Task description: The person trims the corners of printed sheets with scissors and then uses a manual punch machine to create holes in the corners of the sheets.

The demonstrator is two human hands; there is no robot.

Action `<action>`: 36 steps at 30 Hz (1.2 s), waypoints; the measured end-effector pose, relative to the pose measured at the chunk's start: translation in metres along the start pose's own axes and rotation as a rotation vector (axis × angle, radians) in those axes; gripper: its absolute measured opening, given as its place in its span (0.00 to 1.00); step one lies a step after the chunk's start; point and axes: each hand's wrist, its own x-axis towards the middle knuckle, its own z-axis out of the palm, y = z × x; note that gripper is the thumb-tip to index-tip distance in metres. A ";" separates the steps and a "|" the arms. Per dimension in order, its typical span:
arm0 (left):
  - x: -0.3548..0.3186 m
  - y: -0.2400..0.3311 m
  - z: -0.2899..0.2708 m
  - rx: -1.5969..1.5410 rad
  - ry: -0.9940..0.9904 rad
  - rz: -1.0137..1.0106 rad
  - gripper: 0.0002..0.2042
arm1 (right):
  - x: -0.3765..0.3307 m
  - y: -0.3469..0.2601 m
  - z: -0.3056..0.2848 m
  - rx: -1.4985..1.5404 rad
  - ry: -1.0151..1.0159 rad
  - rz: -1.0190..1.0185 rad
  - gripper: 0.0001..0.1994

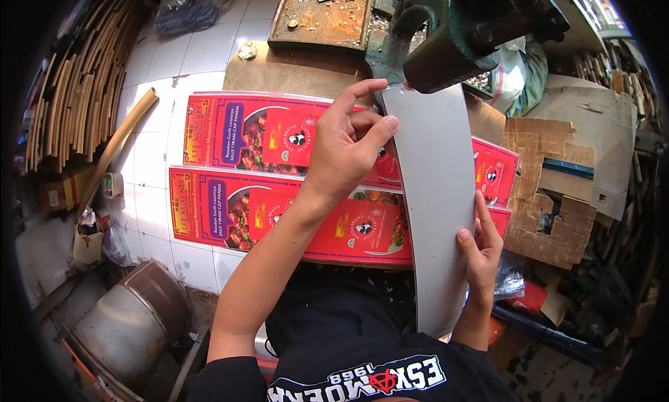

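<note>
A long curved strip of grey sheet metal (435,193) runs from my lap up into the jaw of a green cast-iron press (456,29). My left hand (352,140) pinches the strip's upper left edge close to the press, thumb and fingers closed on it. My right hand (482,245) grips the strip's lower right edge. Under the strip lie two flattened red and purple printed cartons (237,172) on the tiled floor.
A rusty tray of metal scraps (320,15) sits behind the press. Torn brown cardboard (550,193) lies at right. Stacked wooden slats (80,81) and a cardboard tube (115,151) are at left. A metal drum (129,325) stands at lower left.
</note>
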 end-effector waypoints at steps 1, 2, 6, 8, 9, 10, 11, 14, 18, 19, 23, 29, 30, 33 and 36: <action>0.000 0.000 0.000 -0.010 0.011 0.004 0.23 | 0.000 0.002 0.000 0.000 0.004 -0.016 0.31; -0.001 -0.001 0.001 -0.021 0.022 0.008 0.23 | 0.000 0.005 -0.001 -0.001 0.007 -0.033 0.31; -0.002 0.004 0.003 -0.030 0.012 -0.004 0.23 | -0.003 0.010 -0.001 -0.016 0.040 -0.057 0.31; -0.002 0.002 0.001 -0.029 0.007 0.003 0.23 | -0.004 0.010 -0.002 -0.017 0.041 -0.046 0.32; -0.003 0.002 0.000 -0.029 0.005 0.006 0.24 | -0.004 0.010 -0.002 -0.017 0.041 -0.040 0.32; -0.003 0.002 -0.001 -0.030 -0.019 0.008 0.24 | -0.005 0.009 -0.003 -0.004 0.034 -0.033 0.32; -0.004 0.003 -0.002 -0.030 -0.043 0.009 0.24 | -0.006 0.006 -0.005 0.010 0.028 -0.025 0.32; -0.003 0.002 -0.005 -0.119 -0.110 -0.030 0.23 | -0.015 0.006 -0.013 -0.004 0.001 -0.023 0.32; 0.000 -0.002 -0.005 -0.206 -0.166 -0.122 0.17 | -0.026 0.013 -0.014 -0.027 0.017 -0.038 0.33; 0.001 -0.002 -0.004 -0.206 -0.162 -0.130 0.16 | -0.026 0.016 -0.015 -0.046 0.024 -0.062 0.33; 0.003 0.002 -0.007 -0.213 -0.193 -0.154 0.12 | -0.024 0.014 -0.013 -0.035 0.025 -0.057 0.33; 0.004 -0.002 -0.010 -0.266 -0.202 -0.160 0.11 | -0.020 0.011 -0.009 -0.036 0.030 -0.072 0.33; 0.003 -0.002 -0.009 -0.284 -0.187 -0.159 0.11 | -0.020 0.012 -0.010 -0.031 0.029 -0.070 0.33; 0.003 0.000 -0.009 -0.340 -0.189 -0.209 0.10 | -0.023 0.013 -0.011 0.006 0.033 -0.063 0.33; 0.002 -0.002 -0.010 -0.431 -0.181 -0.223 0.09 | -0.029 0.017 -0.014 0.067 0.033 -0.038 0.34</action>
